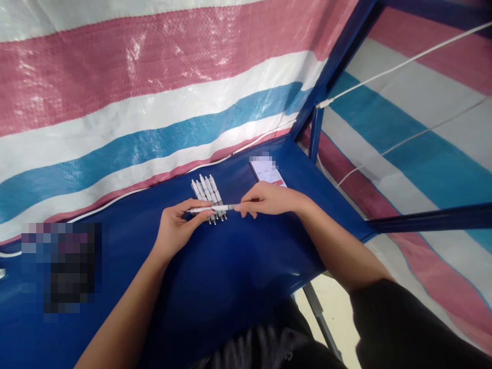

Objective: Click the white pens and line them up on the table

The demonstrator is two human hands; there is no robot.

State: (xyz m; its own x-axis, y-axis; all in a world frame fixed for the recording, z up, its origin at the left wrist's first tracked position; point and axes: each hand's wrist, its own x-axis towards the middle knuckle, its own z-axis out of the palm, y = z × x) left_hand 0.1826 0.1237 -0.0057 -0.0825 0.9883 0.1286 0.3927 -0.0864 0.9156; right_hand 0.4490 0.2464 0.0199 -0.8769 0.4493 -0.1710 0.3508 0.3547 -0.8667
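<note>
A white pen (220,208) lies level between my two hands, above the blue table (230,277). My left hand (179,220) is closed on its left part, thumb and fingers pinching the barrel. At the grey right end, the fingertips of my right hand (263,199) are closed on the pen. Just behind and partly under it, several white pens (207,189) lie side by side in a row on the table, their lower ends showing below the held pen.
A phone (267,171) showing a timer lies behind my right hand. A blurred-out dark object (73,269) is at the left. Striped sheeting (154,113) hangs along the back, with a blue frame post (334,61) at the right corner. A white cable (403,64) crosses the right side.
</note>
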